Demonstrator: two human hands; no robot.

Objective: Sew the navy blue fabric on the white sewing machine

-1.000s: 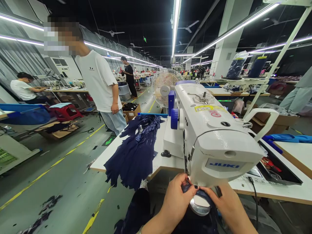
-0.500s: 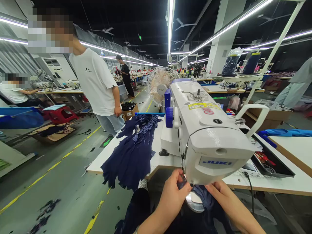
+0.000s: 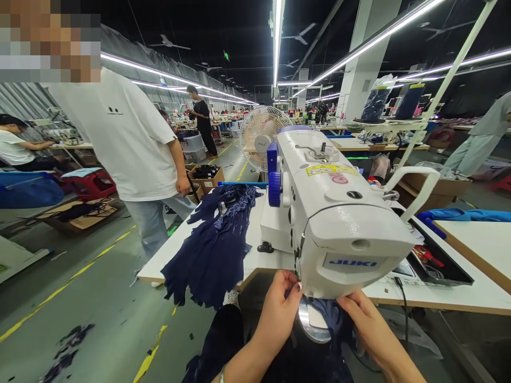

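Note:
A white JUKI sewing machine (image 3: 351, 234) stands in front of me. Below the left side of its head, my left hand (image 3: 279, 308) is closed with thumb and fingertips pinched together; what lies between them, perhaps a small dark piece, is not clear. On the other side, my right hand (image 3: 363, 316) pinches gathered navy fabric (image 3: 334, 315) at the machine's arm end. The fabric hangs down towards my lap beside a shiny rounded metal plate (image 3: 313, 332). The machine head hides the needle area. A heap of navy cut pieces (image 3: 211, 244) drapes over the table's left edge.
A black tray (image 3: 451, 271) with small items sits on the white table (image 3: 259, 266) at right. Thread cones (image 3: 411, 101) stand on a rack above. Behind the machine is a fan (image 3: 261, 138). A person in a white T-shirt (image 3: 131, 143) is at the left, beside the table.
My left hand has shifted slightly, and the navy cloth seen earlier by its thumb no longer shows there. The person in white has come nearer on the left. The view has turned slightly.

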